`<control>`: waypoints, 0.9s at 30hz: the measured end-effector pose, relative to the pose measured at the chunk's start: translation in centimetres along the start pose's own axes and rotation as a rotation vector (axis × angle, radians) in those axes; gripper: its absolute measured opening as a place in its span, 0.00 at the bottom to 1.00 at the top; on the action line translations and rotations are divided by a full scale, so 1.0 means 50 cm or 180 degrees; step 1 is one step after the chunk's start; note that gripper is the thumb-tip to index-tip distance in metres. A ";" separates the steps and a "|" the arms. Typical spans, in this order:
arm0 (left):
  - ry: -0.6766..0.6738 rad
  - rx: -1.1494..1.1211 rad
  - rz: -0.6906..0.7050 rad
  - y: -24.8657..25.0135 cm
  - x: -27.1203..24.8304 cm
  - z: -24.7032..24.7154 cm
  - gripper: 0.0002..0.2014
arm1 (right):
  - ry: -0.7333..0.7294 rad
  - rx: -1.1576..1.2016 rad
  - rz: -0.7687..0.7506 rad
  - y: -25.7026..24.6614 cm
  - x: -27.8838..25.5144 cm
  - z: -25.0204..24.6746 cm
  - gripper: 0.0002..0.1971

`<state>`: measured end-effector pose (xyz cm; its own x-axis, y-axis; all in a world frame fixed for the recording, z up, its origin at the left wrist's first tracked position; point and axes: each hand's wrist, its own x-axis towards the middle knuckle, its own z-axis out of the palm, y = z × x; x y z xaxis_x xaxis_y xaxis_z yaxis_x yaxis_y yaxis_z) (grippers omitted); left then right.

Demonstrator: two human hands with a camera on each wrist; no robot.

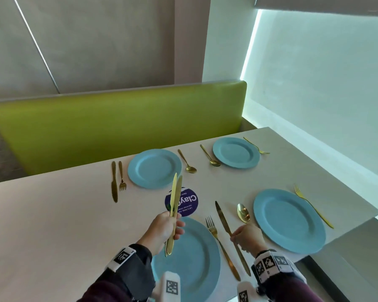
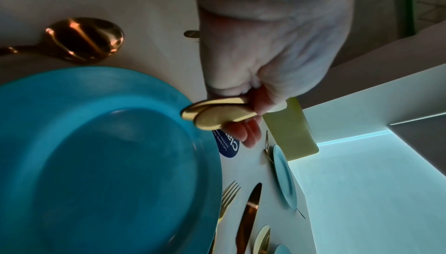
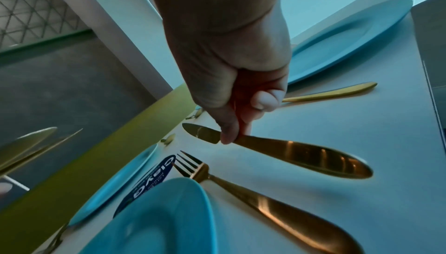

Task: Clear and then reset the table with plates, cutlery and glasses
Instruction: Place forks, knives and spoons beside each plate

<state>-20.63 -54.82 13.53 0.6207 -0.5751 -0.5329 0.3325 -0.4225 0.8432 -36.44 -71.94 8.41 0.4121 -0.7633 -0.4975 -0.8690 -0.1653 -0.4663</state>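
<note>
the gold knife (image 1: 231, 236) lies on the white table (image 1: 52, 214) between the near plate (image 1: 196, 258) and the near-right plate (image 1: 289, 221), parallel to a fork (image 1: 222, 247), as a place setting asks. the right hand (image 1: 248, 239) reaches down on it, fingers curled, forefinger and thumb pinching the flat of the knife about midway; the handle looks to rest on the table while the pinched part appears just raised, though i cannot tell for sure. pinching from above suits a thin flat thing that offers no edge to get under.

the left hand (image 1: 165, 231) grips two gold knives (image 1: 175, 205) bunched together, blades pointing up and away, above the near plate. it seems to serve as the collecting hand, so the other stays free for picking.

a spoon (image 1: 243, 212) lies just beside the near-right plate, a second fork (image 1: 312, 205) on its far side. two far plates (image 1: 154, 168) with their own cutlery sit untouched near the green bench (image 1: 118, 123). clearing seems to be at an early stage. no glasses are in view.
</note>
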 end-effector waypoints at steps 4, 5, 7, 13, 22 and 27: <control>0.0133 -0.0038 -0.0023 -0.001 0.001 0.017 0.11 | -0.0077 -0.0337 0.0014 0.002 0.016 0.015 0.04; 0.0168 -0.0035 -0.0020 -0.001 0.002 0.020 0.11 | -0.0051 -0.0399 -0.0015 0.004 0.019 0.019 0.06; 0.0221 -0.0024 -0.0017 0.000 0.002 0.024 0.11 | 0.0013 -0.0533 -0.0059 0.004 0.020 0.021 0.08; 0.0296 -0.0020 -0.0016 -0.002 -0.003 0.031 0.11 | 0.0274 -0.0770 -0.0130 0.003 0.017 0.028 0.09; 0.0163 -0.0013 0.0013 0.002 -0.003 0.030 0.11 | 0.0328 -0.0906 -0.0177 -0.012 -0.018 0.023 0.09; 0.0052 -0.0248 0.0064 0.031 -0.001 0.030 0.11 | 0.0371 -0.0527 -0.0644 -0.094 -0.048 -0.022 0.19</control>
<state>-21.23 -56.50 14.78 0.6392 -0.5710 -0.5151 0.3737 -0.3548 0.8570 -33.67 -70.00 12.60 0.5558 -0.7695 -0.3146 -0.8092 -0.4140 -0.4169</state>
